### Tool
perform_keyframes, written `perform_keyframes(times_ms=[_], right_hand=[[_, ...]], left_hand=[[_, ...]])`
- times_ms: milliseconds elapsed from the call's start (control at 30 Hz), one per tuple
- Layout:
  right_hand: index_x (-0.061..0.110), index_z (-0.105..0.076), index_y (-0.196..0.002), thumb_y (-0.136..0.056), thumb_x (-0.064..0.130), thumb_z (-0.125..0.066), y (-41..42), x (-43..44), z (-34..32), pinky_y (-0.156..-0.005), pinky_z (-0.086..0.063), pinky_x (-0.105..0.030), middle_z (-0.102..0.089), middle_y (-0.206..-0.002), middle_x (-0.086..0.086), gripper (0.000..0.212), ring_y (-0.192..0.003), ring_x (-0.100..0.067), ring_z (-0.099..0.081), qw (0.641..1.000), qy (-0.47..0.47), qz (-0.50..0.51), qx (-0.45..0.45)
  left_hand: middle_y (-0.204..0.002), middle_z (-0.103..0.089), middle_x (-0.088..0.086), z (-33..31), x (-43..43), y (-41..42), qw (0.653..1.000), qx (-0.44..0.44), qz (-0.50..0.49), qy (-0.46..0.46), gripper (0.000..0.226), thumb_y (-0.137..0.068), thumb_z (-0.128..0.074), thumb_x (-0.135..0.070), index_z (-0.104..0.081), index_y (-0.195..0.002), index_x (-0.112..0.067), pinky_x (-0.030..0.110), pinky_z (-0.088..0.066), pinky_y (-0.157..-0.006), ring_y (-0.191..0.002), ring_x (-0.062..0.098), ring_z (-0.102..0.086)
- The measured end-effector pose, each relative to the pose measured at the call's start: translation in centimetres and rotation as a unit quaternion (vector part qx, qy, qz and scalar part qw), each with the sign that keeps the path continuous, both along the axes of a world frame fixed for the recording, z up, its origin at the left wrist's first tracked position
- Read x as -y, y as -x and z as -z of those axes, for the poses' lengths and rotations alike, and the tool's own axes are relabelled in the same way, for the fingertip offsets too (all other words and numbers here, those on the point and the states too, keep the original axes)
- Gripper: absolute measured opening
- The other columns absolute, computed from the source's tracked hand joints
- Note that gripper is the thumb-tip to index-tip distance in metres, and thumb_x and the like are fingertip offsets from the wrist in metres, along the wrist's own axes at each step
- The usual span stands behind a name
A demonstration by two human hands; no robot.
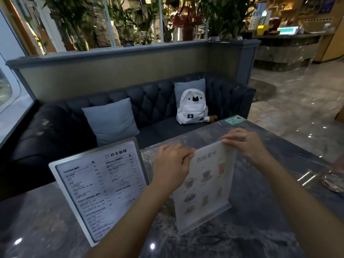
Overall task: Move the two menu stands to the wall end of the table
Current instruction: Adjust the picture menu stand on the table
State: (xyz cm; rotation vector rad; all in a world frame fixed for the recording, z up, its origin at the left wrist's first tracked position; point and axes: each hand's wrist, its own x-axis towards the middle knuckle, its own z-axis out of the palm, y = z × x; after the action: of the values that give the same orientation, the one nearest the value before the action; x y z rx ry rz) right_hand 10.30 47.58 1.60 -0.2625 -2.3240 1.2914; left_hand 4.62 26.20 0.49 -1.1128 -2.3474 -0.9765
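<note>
Two menu stands rest upright on the dark marble table (260,229). The white drinks menu stand (204,187), with pictures of cups, is at the centre in a clear acrylic holder. My left hand (172,164) grips its top left corner and my right hand (245,143) grips its top right corner. The grey text menu stand (100,187), listing coffee and cold drinks, leans back to the left of it, untouched.
A dark tufted sofa (55,131) faces me beyond the table, with two grey cushions (111,121) and a white backpack (191,108). A green card (235,119) lies at the table's far corner. A glass ashtray (333,180) sits at the right edge. A window wall is at left.
</note>
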Motion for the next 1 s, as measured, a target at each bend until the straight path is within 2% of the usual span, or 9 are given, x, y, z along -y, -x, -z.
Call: perform_keyframes(times_ms=[33,100,200,267,333,433,633,867,1000], right_hand=[[0.015,-0.070,-0.089,-0.075,0.005,-0.068,-0.1,0.0,-0.1,-0.065,-0.040,-0.004,-0.059,-0.095,-0.013,0.017,-0.079,-0.006,-0.055,1.000,-0.007,-0.001,0.003],[0.014,-0.071,-0.091,-0.075,0.007,-0.068,-0.3,0.0,-0.3,-0.074,-0.041,-0.018,-0.060,-0.101,-0.015,0.018,-0.084,-0.013,-0.055,1.000,-0.022,0.001,0.014],[0.020,-0.071,-0.089,-0.076,0.014,-0.069,-0.7,0.1,-0.7,-0.087,-0.039,-0.032,-0.063,-0.105,-0.011,0.014,-0.101,-0.020,-0.055,0.998,-0.056,0.002,0.031],[0.021,-0.072,-0.089,-0.078,0.023,-0.068,-0.8,0.5,-1.0,-0.098,-0.037,-0.046,-0.064,-0.106,-0.008,0.012,-0.108,-0.023,-0.052,0.992,-0.120,0.019,0.033],[0.017,-0.071,-0.092,-0.080,0.029,-0.065,-0.7,1.2,-1.3,-0.099,-0.034,-0.056,-0.065,-0.105,-0.008,0.018,-0.108,-0.025,-0.051,0.979,-0.196,0.046,0.016],[0.014,-0.067,-0.101,-0.084,0.031,-0.060,-0.1,2.8,-2.3,-0.097,-0.036,-0.054,-0.064,-0.108,-0.011,0.025,-0.106,-0.028,-0.052,0.963,-0.264,0.050,0.001],[0.014,-0.062,-0.109,-0.086,0.034,-0.056,3.3,7.5,-3.9,-0.090,-0.032,-0.041,-0.060,-0.114,-0.009,0.031,-0.107,-0.026,-0.049,0.924,-0.383,0.008,0.007],[0.016,-0.058,-0.114,-0.086,0.036,-0.055,7.9,14.6,-4.9,-0.093,-0.033,-0.039,-0.057,-0.117,-0.006,0.035,-0.108,-0.023,-0.049,0.904,-0.420,-0.077,0.000],[0.015,-0.056,-0.115,-0.088,0.036,-0.052,10.1,18.8,-4.9,-0.088,-0.034,-0.038,-0.055,-0.117,-0.007,0.035,-0.105,-0.026,-0.050,0.892,-0.440,-0.103,-0.005]], left_hand=[[-0.082,-0.070,0.004,-0.1,0.1,0.0,1.000,0.005,0.005,0.003,0.018,-0.088,-0.055,-0.021,-0.070,-0.097,-0.019,0.027,-0.032,-0.077,-0.082,0.020,-0.059],[-0.089,-0.071,0.003,-0.3,0.4,0.0,0.999,0.022,0.023,0.013,0.019,-0.089,-0.053,-0.022,-0.068,-0.100,-0.020,0.031,-0.035,-0.078,-0.087,0.020,-0.060],[-0.098,-0.070,0.000,-0.7,0.9,0.1,0.998,0.034,0.041,0.035,0.024,-0.089,-0.050,-0.034,-0.066,-0.104,-0.022,0.031,-0.037,-0.083,-0.094,0.017,-0.058],[-0.097,-0.068,0.000,-1.0,1.6,0.2,0.998,0.051,0.044,0.017,0.029,-0.088,-0.050,-0.039,-0.065,-0.105,-0.021,0.027,-0.037,-0.082,-0.093,0.015,-0.058],[-0.100,-0.064,0.002,-1.4,2.6,0.5,0.997,0.063,0.046,-0.005,0.031,-0.087,-0.052,-0.039,-0.063,-0.110,-0.021,0.030,-0.042,-0.085,-0.095,0.015,-0.056],[-0.106,-0.060,0.004,-2.0,4.5,1.3,0.998,0.049,0.027,-0.003,0.033,-0.086,-0.056,-0.036,-0.059,-0.116,-0.021,0.038,-0.044,-0.090,-0.100,0.017,-0.054],[-0.109,-0.063,0.006,-2.9,9.8,3.9,0.998,0.013,-0.062,0.019,0.036,-0.085,-0.058,-0.034,-0.058,-0.118,-0.018,0.043,-0.044,-0.089,-0.103,0.022,-0.053],[-0.109,-0.065,0.007,-2.8,17.7,6.0,0.986,-0.005,-0.162,0.039,0.035,-0.085,-0.058,-0.033,-0.058,-0.117,-0.018,0.038,-0.043,-0.086,-0.101,0.025,-0.055],[-0.114,-0.063,0.007,-2.3,21.3,6.5,0.976,-0.007,-0.212,0.051,0.037,-0.086,-0.057,-0.033,-0.057,-0.118,-0.016,0.039,-0.043,-0.089,-0.105,0.025,-0.054]])
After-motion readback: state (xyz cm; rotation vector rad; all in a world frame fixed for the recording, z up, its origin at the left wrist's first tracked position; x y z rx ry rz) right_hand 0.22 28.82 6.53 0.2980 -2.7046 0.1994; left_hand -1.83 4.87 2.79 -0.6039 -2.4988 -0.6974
